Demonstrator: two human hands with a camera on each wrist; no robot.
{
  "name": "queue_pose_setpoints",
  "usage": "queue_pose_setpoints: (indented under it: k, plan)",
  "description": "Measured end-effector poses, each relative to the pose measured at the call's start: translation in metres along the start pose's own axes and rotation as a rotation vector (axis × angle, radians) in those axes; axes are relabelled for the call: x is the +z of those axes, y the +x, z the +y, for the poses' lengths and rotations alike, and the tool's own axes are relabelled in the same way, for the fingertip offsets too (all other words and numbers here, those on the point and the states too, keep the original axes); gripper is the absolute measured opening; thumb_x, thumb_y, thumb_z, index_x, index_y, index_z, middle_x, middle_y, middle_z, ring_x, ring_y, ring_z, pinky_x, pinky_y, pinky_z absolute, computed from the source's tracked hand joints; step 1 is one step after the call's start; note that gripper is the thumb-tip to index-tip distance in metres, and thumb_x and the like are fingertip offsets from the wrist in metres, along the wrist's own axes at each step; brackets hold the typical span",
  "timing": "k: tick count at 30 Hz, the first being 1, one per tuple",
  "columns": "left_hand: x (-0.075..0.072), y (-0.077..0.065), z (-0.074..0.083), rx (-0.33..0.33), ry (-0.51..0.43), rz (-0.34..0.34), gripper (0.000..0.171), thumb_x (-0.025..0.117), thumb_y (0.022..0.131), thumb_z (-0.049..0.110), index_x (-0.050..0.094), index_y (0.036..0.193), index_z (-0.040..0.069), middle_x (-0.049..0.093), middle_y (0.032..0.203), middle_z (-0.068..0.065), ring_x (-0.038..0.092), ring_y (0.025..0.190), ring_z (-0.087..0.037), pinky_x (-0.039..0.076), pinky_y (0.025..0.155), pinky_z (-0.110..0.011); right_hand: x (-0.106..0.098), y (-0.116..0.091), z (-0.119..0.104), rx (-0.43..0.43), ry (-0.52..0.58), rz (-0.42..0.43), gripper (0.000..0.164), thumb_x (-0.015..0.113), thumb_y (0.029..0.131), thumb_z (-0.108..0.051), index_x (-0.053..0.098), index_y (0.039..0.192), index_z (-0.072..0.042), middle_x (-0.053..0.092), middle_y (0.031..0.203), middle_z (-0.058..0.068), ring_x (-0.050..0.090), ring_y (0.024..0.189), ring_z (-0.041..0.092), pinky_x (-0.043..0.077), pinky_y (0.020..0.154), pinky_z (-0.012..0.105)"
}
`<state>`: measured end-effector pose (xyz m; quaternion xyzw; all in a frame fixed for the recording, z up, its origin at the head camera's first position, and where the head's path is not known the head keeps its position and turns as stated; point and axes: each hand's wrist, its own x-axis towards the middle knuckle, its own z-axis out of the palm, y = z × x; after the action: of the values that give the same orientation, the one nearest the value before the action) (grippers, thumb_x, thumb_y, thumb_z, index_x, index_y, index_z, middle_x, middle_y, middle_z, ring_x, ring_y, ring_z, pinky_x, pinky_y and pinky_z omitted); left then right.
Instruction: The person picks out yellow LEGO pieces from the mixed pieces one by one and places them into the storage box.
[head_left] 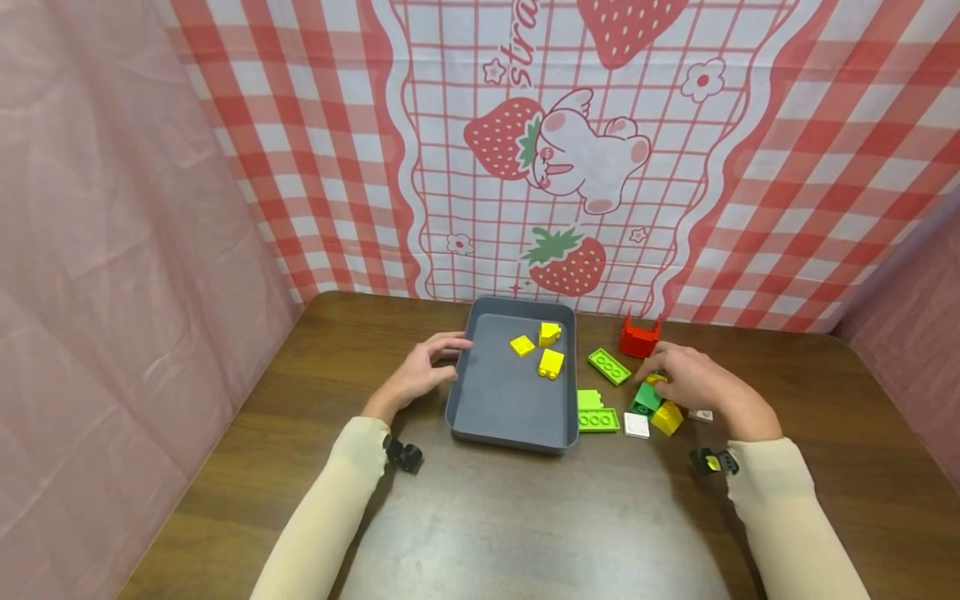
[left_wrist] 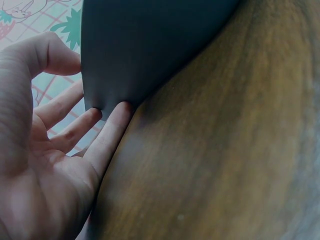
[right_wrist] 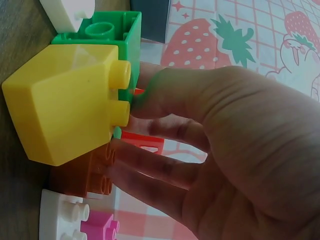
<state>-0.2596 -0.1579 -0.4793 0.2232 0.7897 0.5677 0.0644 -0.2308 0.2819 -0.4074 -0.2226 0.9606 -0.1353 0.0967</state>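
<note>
In the head view, my left hand [head_left: 418,368] is at the left wall of a grey tray [head_left: 510,417]. In the left wrist view its thumb and nearly straight fingertips [left_wrist: 120,112] touch the tray's outer wall. My right hand [head_left: 693,382] reaches over a cluster of toy building bricks. Under and beside it are a green brick [head_left: 646,399], a yellow slanted brick [head_left: 667,418] and an orange brick [right_wrist: 75,175]. In the right wrist view, the thumb is beside the green brick and the extended fingers are by the orange one. The fingertips are partly hidden behind bricks.
Several yellow bricks [head_left: 551,363] lie inside the tray. Right of it are light green plates [head_left: 609,367], a light green brick [head_left: 589,399] and a white tile [head_left: 637,426]. A red piece [head_left: 639,340] stands near the back edge, before a strawberry-print cloth [head_left: 450,208].
</note>
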Motion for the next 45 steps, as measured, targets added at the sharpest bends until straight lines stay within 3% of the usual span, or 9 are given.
queue_pose_setpoints:
  k: [8, 16, 37, 45]
  plan:
    - [0.000, 0.000, 0.001, 0.003, 0.007, 0.007, 0.051, 0.063, 0.083, -0.009, 0.062, 0.133, 0.001, 0.043, 0.155, -0.019, 0.052, 0.132, -0.039, 0.047, 0.106, -0.058, 0.003, 0.002, 0.001, -0.035, -0.007, 0.006, 0.026, 0.067, 0.083, 0.000, 0.081, 0.100, -0.014, 0.064, 0.107, 0.014, 0.055, 0.086, 0.026, 0.056, 0.069, 0.037]
    - [0.000, -0.001, 0.001, -0.002, -0.010, 0.003, 0.050, 0.063, 0.085, -0.010, 0.061, 0.134, -0.002, 0.041, 0.155, -0.023, 0.050, 0.132, -0.043, 0.046, 0.105, -0.061, 0.007, 0.000, 0.002, -0.055, 0.016, 0.014, 0.020, 0.073, 0.086, -0.008, 0.082, 0.100, -0.018, 0.068, 0.112, 0.011, 0.059, 0.097, 0.027, 0.059, 0.082, 0.049]
    - [0.001, -0.002, 0.003, 0.011, -0.007, 0.000, 0.051, 0.062, 0.083, -0.011, 0.060, 0.134, -0.001, 0.041, 0.155, -0.023, 0.051, 0.133, -0.040, 0.047, 0.106, -0.059, 0.012, 0.004, 0.001, -0.014, 0.037, -0.004, 0.024, 0.071, 0.081, 0.001, 0.080, 0.092, -0.019, 0.068, 0.109, 0.010, 0.059, 0.093, 0.029, 0.059, 0.081, 0.051]
    - [0.002, -0.004, 0.010, 0.013, -0.029, -0.009, 0.051, 0.060, 0.084, -0.015, 0.057, 0.134, -0.008, 0.037, 0.155, -0.029, 0.047, 0.133, -0.047, 0.044, 0.106, -0.063, 0.011, 0.004, 0.000, -0.027, 0.014, 0.007, 0.023, 0.072, 0.081, 0.001, 0.080, 0.089, -0.019, 0.069, 0.108, 0.010, 0.060, 0.093, 0.028, 0.059, 0.081, 0.051]
